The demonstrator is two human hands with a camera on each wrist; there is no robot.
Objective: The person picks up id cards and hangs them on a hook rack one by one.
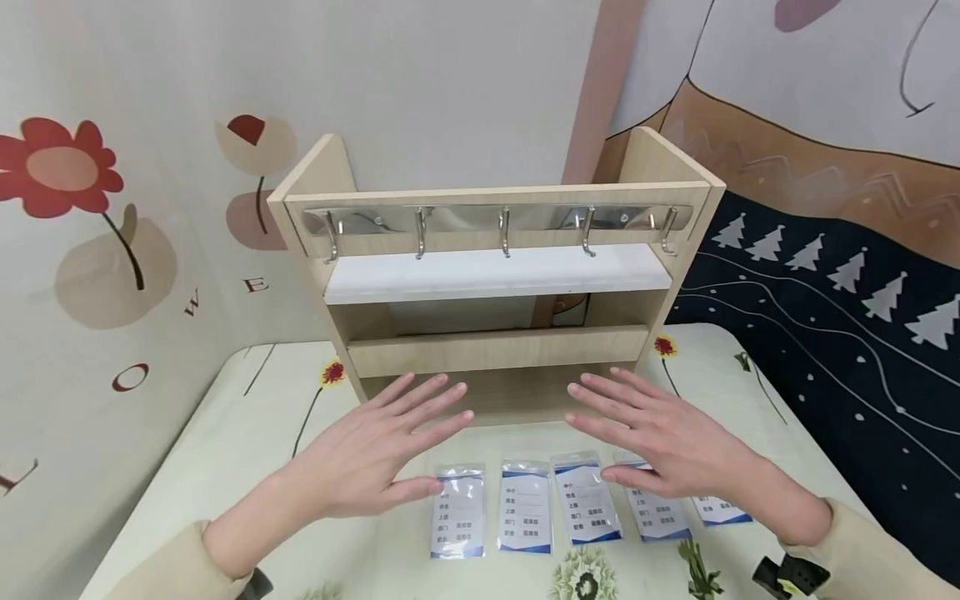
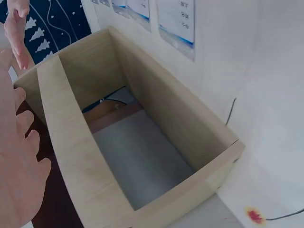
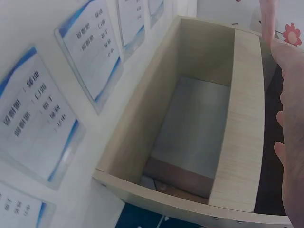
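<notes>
Both hands hover with fingers spread, palms down and nothing held. The left hand (image 1: 386, 446) is over the table in front of a light wooden rack (image 1: 495, 350), its thumb overlapping the leftmost badge (image 1: 459, 517) in the head view. Opposite it, the right hand (image 1: 667, 433) overlaps two badges on the right, including one badge (image 1: 660, 512) under its thumb. Between the hands lie two more badges, one straight (image 1: 525, 512) and one slightly tilted (image 1: 587, 504). Each is a white card with blue edges in a clear sleeve. In the wrist views the rack's lower board (image 2: 80, 137) runs close beside the fingers.
A metal strip with several hooks (image 1: 504, 229) crosses the rack's upper front, above a white shelf (image 1: 498, 273). The rack stands on a flower-patterned tablecloth (image 1: 247, 433). Printed curtains (image 1: 465, 92) hang behind and at both sides.
</notes>
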